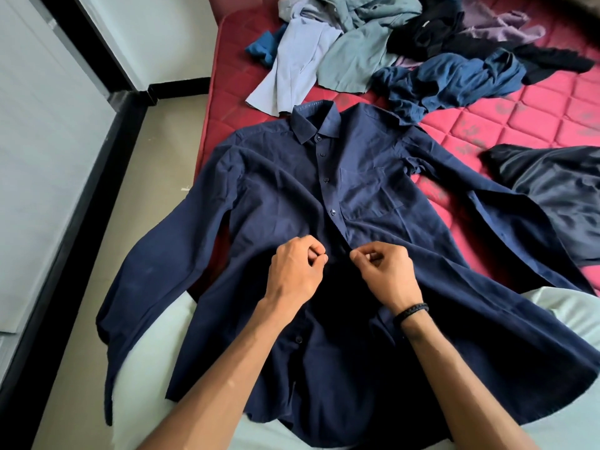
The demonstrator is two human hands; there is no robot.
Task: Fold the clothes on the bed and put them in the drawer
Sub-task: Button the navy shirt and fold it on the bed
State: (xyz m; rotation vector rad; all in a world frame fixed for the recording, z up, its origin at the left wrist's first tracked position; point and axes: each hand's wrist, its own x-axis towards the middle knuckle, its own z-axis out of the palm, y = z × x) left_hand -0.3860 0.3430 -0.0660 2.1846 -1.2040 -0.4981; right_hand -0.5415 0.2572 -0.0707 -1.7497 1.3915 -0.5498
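Note:
A navy long-sleeved button shirt (285,196) lies face up and spread out on the red quilted mattress (506,125), its hem draped over my lap and its left sleeve hanging off the bed's edge. The upper buttons are fastened; below my hands the front gapes. My left hand (297,271) pinches the left edge of the placket at mid-chest. Just to the right, my right hand (384,271), with a black braided band at its wrist, pinches the opposite edge.
A heap of unfolded clothes (373,43) in grey, pale blue, black, purple and dark blue lies at the far end of the mattress. A dark grey satin garment (558,196) lies at the right. Beige floor (136,203) and a white wall run along the left.

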